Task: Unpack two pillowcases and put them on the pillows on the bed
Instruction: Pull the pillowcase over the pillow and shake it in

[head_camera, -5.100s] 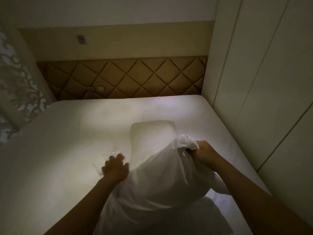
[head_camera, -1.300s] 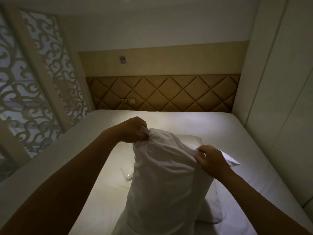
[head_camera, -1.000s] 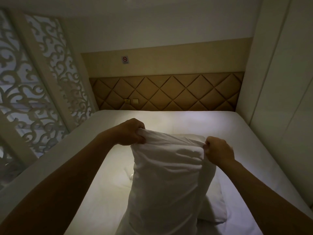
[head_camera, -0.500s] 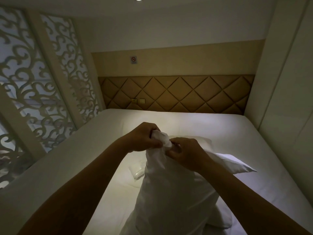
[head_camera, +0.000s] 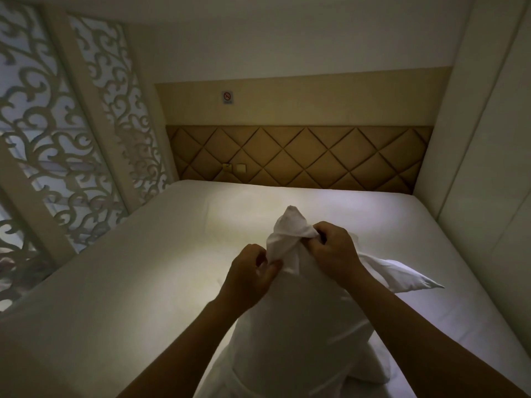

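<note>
A pillow inside a white pillowcase (head_camera: 298,320) stands upright on the bed (head_camera: 149,271) in front of me. Its open end is bunched into a peak at the top. My left hand (head_camera: 253,275) pinches the loose cloth on the left of that peak. My right hand (head_camera: 333,251) grips the gathered cloth on the right. A flap of the pillowcase sticks out to the right behind my right wrist. A second white pillow (head_camera: 373,366) lies partly hidden behind the upright one, at its lower right.
A quilted tan headboard (head_camera: 298,156) closes the far end of the bed. A carved lattice screen (head_camera: 57,139) runs along the left side and a plain white wall panel (head_camera: 488,168) along the right.
The pillowcase's open end went from spread wide between my hands to gathered in a peak. My hands came together at the top, and my left hand has since dropped slightly lower.
</note>
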The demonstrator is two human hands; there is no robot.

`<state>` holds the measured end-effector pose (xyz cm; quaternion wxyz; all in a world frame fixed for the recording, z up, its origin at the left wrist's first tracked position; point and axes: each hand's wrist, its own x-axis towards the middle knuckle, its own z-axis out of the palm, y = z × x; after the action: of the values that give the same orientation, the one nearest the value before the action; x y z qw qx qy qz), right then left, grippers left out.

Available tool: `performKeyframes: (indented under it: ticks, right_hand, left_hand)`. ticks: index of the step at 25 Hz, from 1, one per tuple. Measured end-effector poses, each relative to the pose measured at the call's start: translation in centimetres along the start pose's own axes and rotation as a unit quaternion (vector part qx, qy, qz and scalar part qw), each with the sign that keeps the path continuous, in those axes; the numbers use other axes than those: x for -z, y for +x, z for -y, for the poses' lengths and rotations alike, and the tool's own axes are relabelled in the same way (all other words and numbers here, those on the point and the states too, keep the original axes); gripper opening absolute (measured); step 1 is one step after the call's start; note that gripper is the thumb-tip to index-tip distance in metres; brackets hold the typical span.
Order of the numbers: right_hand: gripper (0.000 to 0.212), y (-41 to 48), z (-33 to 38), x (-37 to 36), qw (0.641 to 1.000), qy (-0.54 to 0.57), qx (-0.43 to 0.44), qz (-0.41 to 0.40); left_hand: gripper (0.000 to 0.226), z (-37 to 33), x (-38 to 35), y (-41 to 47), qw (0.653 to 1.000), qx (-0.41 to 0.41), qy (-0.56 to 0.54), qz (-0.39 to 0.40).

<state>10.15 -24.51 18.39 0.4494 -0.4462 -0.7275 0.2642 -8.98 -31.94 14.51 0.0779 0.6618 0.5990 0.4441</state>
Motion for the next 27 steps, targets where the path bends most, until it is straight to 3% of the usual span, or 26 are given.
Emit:
performKeyframes:
  ticks: [5,11,15,17,18,20,22,24,27]
  right_hand:
    - [0.016,0.1,0.1,-0.8,0.999,0.002,-0.014,-0.032]
    - [0.010,0.2,0.0,-1.6,0.999,-0.002,-0.010,-0.044]
    - [0.009,0.0,-0.1,-1.8,1.000,0.005,0.001,-0.023]
    - [0.010,0.0,0.0,-1.6,1.000,0.009,0.010,-0.018]
    - [0.010,-0.1,0.0,-1.5,1.000,0.011,0.014,-0.018]
    - [0.012,-0.2,0.1,-1.5,1.000,0.011,0.021,-0.018]
    - [0.012,-0.5,0.1,-1.6,0.999,0.014,0.026,-0.016]
    - [0.011,-0.6,0.0,-1.6,0.999,0.025,0.029,-0.017]
    - [0.010,-0.8,-0.2,-1.4,0.999,0.028,0.030,-0.021]
  left_hand:
    - [0.036,0.6,-0.3,-0.6,0.978,-0.107,0.180,-0.011]
    - [0.035,0.7,0.9,-0.7,0.963,-0.006,0.200,0.179]
    - [0.020,0.3,1.3,-0.1,0.934,-0.044,0.238,0.262]
    - [0.029,0.4,1.4,0.7,0.925,-0.078,0.242,0.281]
    - [0.037,0.2,1.5,1.3,0.938,-0.054,0.202,0.276]
    - [0.054,-1.2,2.1,2.7,0.964,0.083,0.029,0.253]
    - [0.078,-2.1,2.3,3.8,0.941,0.222,-0.099,0.236]
    - [0.075,-3.0,2.7,4.1,0.948,0.204,-0.037,0.240]
    - [0.031,-3.2,2.8,4.2,0.995,0.043,0.033,0.084]
